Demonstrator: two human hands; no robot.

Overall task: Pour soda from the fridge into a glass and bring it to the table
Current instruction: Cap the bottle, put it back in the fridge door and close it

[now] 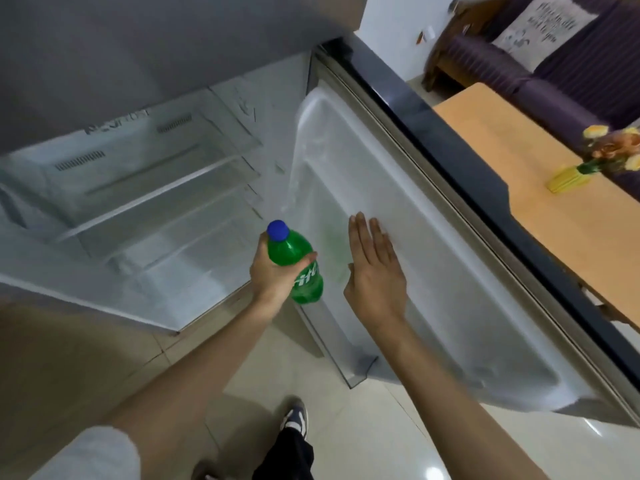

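Left hand [273,271] grip round green soda bottle [298,263], right hand [375,268] flat, seemingly against open fridge door [433,258], tiled floor [363,427]

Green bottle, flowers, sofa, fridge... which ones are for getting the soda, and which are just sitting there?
For the soda job:
green bottle, held in the left hand
fridge door, open, with the right hand flat on it
wooden table

Just sitting there:
yellow vase of flowers
purple sofa
cushion
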